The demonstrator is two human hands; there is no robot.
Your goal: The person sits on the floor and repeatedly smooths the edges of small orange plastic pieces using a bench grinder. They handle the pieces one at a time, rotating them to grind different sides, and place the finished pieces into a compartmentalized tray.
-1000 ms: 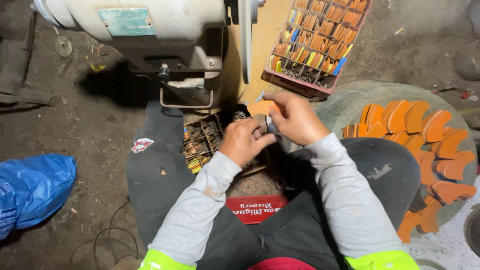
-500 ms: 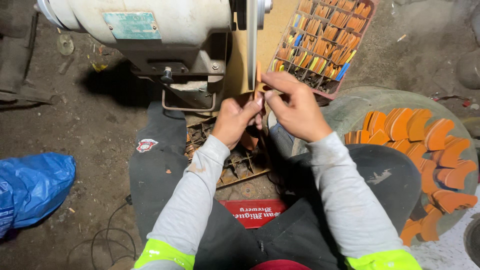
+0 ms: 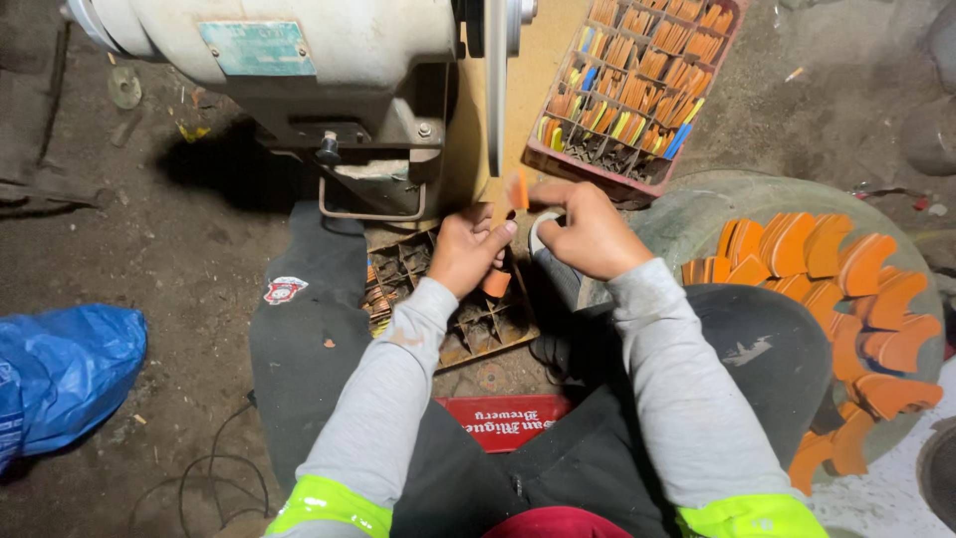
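Note:
My right hand [image 3: 590, 235] pinches a small flat orange piece [image 3: 518, 189] by its fingertips, just under the thin upright grinding wheel [image 3: 495, 95]. My left hand [image 3: 471, 249] is closed beside it, its fingers touching the same piece from the left. A second orange piece [image 3: 495, 284] shows under the left palm. Both hands are above a dark divided crate [image 3: 448, 319] between my knees, which holds several orange pieces in its left cells.
The pale grinder motor [image 3: 299, 50] stands at the top. A reddish crate [image 3: 637, 95] full of orange strips sits at top right. Curved orange pieces [image 3: 827, 289] are fanned over a round grey surface at right. A blue plastic bag [image 3: 60, 369] lies at left; a cable lies on the dirt floor.
Both hands rose from the crate between my knees to the wheel. The orange piece now sits at the wheel's lower edge.

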